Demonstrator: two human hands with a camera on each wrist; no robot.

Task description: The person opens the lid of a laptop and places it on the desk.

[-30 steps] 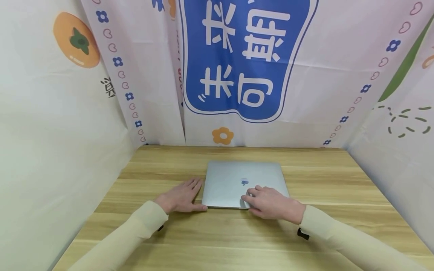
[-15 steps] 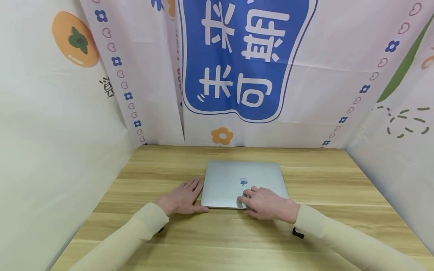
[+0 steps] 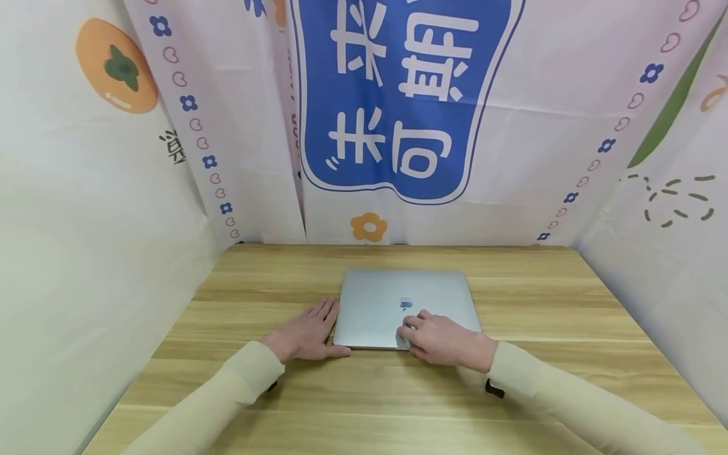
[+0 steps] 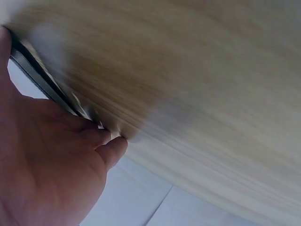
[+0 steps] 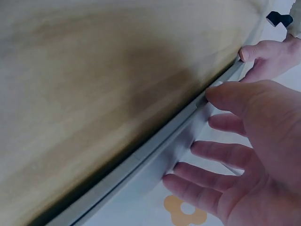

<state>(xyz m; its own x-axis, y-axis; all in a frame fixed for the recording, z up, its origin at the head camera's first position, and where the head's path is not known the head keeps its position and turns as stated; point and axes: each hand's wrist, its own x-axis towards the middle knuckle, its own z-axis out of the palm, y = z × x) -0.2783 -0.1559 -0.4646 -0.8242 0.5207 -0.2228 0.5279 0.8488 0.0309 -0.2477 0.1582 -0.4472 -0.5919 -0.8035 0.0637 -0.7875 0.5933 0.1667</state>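
A closed silver laptop (image 3: 372, 309) with an apple logo lies flat on the wooden table. My left hand (image 3: 304, 335) rests on the tabletop along its left side, thumb at the front left corner. In the left wrist view that hand (image 4: 51, 165) lies against the laptop's dark side edge (image 4: 40, 77). Over the front part of the lid is my right hand (image 3: 446, 341), fingers bent loosely onto it. The right wrist view puts its thumb (image 5: 228, 96) at the notch in the front edge, fingertips (image 5: 200, 148) touching the lid.
Wood-grain tabletop (image 3: 341, 404) surrounds the laptop. A printed cloth (image 3: 512, 177) hangs behind the table, and white cloth walls (image 3: 85, 253) stand at both sides. A black strap piece (image 3: 495, 388) shows under the right sleeve.
My right hand has shifted slightly left along the laptop's front edge. The left hand stays beside the laptop, and the lid remains closed. The head view has turned a little.
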